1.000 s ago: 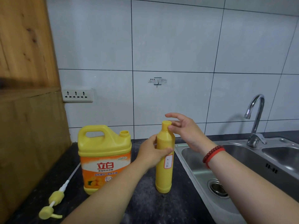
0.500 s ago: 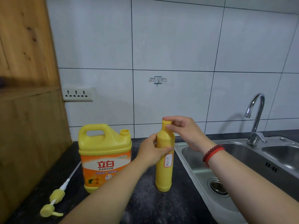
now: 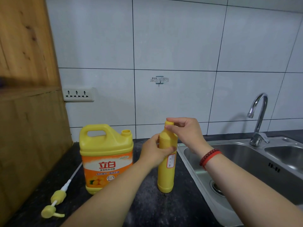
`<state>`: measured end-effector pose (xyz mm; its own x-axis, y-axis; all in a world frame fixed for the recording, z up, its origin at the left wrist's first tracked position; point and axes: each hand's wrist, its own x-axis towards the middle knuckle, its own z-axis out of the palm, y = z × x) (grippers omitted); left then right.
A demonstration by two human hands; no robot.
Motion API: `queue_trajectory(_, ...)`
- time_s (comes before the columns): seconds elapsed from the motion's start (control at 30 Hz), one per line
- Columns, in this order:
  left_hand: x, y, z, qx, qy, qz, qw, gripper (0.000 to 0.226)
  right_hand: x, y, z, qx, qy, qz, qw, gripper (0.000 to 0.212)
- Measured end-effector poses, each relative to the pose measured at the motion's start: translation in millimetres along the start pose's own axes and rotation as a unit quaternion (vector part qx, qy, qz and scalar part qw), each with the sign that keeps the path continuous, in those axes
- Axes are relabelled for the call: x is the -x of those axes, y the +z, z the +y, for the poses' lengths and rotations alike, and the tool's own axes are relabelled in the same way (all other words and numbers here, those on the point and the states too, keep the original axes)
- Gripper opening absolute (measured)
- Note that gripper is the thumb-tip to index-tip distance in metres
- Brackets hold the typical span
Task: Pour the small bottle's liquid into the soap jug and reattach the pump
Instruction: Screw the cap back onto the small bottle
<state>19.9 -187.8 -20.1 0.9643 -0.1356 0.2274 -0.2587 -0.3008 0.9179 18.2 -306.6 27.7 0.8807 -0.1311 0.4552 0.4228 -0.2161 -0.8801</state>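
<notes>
A tall yellow small bottle (image 3: 166, 176) stands upright on the dark countertop (image 3: 147, 208). My left hand (image 3: 153, 154) grips its shoulder from the left. My right hand (image 3: 185, 131) pinches the yellow cap (image 3: 169, 123) on top with thumb and fingers. To the left stands the yellow soap jug (image 3: 106, 158) with an orange label; its neck (image 3: 126, 133) is open with no pump on it. The yellow pump (image 3: 55, 203) with its white tube lies flat on the counter at the front left.
A steel double sink (image 3: 246, 163) with a chrome tap (image 3: 259, 118) lies right of the bottle. A wooden cabinet side (image 3: 27, 112) bounds the left. White tiled wall behind carries a socket strip (image 3: 78, 94) and a small hook (image 3: 159, 80).
My right hand came down from an open hover onto the bottle's top and now pinches the cap. My left hand kept its grip on the bottle.
</notes>
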Motion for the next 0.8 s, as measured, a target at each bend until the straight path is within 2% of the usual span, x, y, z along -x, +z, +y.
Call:
queue_trajectory(0.17,-1,-2,1,-0.005,0.000,-0.009,1.000,0.052,2,5,0,0.028,-0.018,0.035,0.999,0.017)
queue_trajectory(0.43,-1,-3,2,-0.013,-0.001,-0.023,1.000,0.055,-1,-6,-4,-0.020,0.009,-0.051,0.998,0.019)
queue_trajectory(0.63,0,-1,1,-0.006,-0.002,-0.011,1.000,0.057,1,-1,-2,-0.023,0.002,-0.004,1.000,0.018)
queue_trajectory(0.8,0,0,1,-0.007,-0.003,-0.004,1.000,0.055,3,7,-1,0.036,-0.009,0.058,0.998,0.016)
